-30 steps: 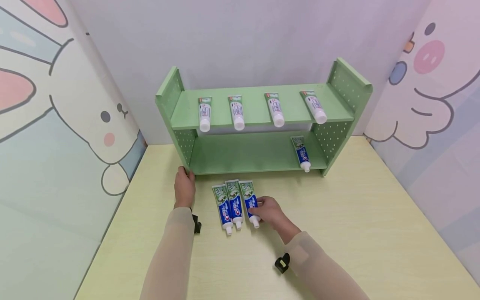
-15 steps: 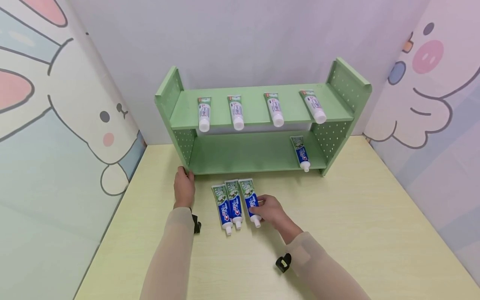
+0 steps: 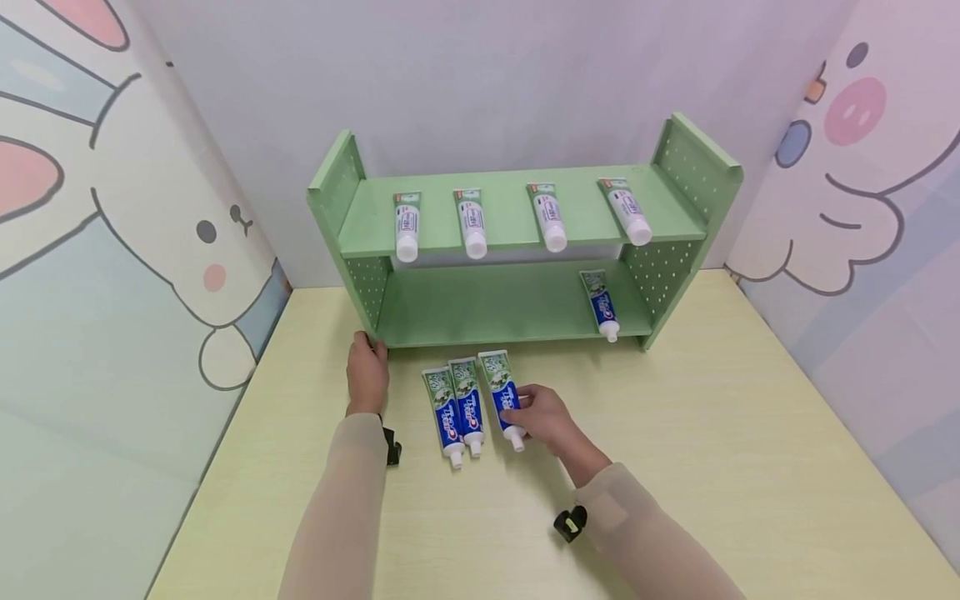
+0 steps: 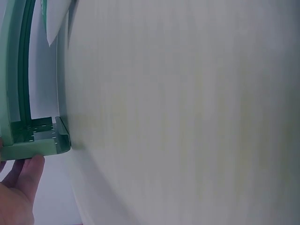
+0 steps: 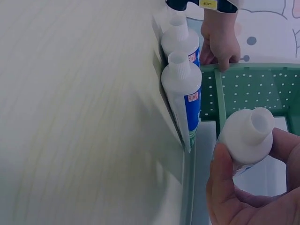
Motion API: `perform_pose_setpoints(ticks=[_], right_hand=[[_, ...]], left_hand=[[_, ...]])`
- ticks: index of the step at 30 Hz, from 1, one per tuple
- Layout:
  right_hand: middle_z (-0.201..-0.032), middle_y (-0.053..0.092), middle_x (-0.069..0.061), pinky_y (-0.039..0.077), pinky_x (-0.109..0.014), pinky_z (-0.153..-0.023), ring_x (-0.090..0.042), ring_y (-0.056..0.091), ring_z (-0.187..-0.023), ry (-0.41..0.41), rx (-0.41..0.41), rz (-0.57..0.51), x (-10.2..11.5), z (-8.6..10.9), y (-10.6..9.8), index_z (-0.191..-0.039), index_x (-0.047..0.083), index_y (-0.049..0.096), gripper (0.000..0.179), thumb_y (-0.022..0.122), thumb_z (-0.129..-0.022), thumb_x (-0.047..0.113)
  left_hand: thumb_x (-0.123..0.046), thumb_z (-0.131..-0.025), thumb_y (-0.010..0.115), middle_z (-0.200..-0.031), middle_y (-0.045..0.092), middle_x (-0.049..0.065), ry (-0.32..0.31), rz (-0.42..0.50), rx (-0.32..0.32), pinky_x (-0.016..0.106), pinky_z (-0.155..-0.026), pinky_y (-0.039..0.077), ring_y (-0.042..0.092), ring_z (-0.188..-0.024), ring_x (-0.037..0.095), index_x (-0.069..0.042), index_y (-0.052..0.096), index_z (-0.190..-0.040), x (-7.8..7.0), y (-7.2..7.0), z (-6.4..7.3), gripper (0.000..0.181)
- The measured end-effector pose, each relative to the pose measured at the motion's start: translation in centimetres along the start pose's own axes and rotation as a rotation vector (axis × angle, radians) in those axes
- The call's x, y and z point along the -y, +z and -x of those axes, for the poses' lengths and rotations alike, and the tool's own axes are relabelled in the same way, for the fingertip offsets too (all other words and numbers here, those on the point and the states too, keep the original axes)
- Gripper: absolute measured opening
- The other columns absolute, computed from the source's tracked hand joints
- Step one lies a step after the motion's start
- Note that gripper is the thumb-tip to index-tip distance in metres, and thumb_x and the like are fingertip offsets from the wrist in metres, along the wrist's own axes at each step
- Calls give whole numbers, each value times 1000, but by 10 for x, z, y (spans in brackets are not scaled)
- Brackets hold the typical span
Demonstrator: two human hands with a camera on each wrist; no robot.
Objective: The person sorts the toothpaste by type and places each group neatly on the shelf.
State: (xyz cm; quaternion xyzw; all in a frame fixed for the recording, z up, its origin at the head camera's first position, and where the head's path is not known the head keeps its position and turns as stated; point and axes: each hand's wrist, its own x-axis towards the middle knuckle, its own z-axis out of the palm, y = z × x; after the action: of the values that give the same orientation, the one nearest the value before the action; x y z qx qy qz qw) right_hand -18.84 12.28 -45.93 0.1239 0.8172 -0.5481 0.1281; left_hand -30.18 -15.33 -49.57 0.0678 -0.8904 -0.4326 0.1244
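My right hand (image 3: 543, 415) pinches a green, blue and white toothpaste tube (image 3: 498, 385) by its cap end, thumb on the front. In the right wrist view the held tube's white cap (image 5: 259, 124) faces the camera, above the table. Just to its left, two matching tubes, the middle one (image 3: 468, 404) and the outer one (image 3: 446, 414), lie side by side on the table, caps toward me. At the lower left front corner of the green shelf (image 3: 457, 321), my left hand (image 3: 367, 377) grips the side panel; part of its fingers is hidden behind it.
Several white-and-green tubes, one of them the leftmost tube (image 3: 407, 227), lie spaced along the upper shelf. On the lower shelf a blue-green tube (image 3: 601, 304) lies near the right panel. The pale wooden table (image 3: 720, 450) meets cartoon-printed walls left and right.
The right hand has drawn its tube up and slightly right, widening the gap from the other two tubes. The left hand stays at the shelf corner.
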Motion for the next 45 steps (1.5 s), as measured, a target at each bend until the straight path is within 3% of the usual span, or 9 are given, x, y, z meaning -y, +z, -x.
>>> perform_pose_setpoints(ticks=[13, 45], right_hand=[[-101, 59, -15, 54, -33, -60, -23, 63, -76, -21, 10, -33, 1, -1, -5, -132, -7, 50, 54, 74, -86, 6], [-113, 56, -22, 55, -35, -63, -26, 65, -81, -67, -24, -54, 12, -8, -30, -136, -8, 46, 55, 71, -88, 4]], left_hand=[[-20, -106, 41, -103, 50, 18, 18, 7, -9, 46, -77, 45, 53, -90, 33, 2, 41, -125, 1, 0, -1, 29], [-20, -106, 42, -107, 50, 18, -10, 15, 5, 47, -81, 44, 52, -94, 33, 1, 41, -127, -3, -2, 1, 30]])
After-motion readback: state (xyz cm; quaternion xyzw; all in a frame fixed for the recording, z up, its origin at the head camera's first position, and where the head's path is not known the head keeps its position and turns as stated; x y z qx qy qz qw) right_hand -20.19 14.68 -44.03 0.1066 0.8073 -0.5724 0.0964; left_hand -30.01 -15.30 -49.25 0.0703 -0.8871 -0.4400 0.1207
